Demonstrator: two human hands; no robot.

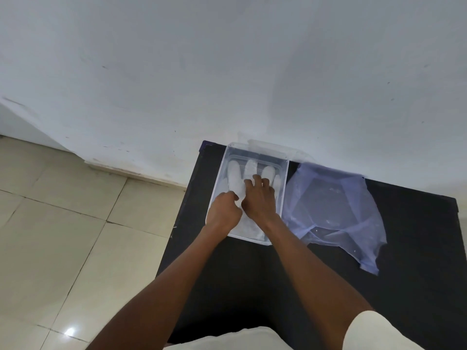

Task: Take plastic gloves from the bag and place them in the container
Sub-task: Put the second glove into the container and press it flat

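A clear plastic container [284, 178] stands on the black table [252, 286] near its far left corner. Whitish translucent plastic gloves [236, 176] lie flat inside it, fingers pointing toward the wall. Both my hands are inside the container on top of the gloves. My left hand [223, 213] is curled, its fingertips pinching glove material at the middle. My right hand [259, 199] lies palm down with fingers spread, pressing on the gloves. A thin bluish plastic bag [333, 213] lies flattened on the table right of the container, touching its right side.
The table's far edge meets a white wall [227, 72]. The container's clear lid [293, 150] leans behind it against the wall. Beige floor tiles [63, 223] lie beyond the table's left edge, close to the container.
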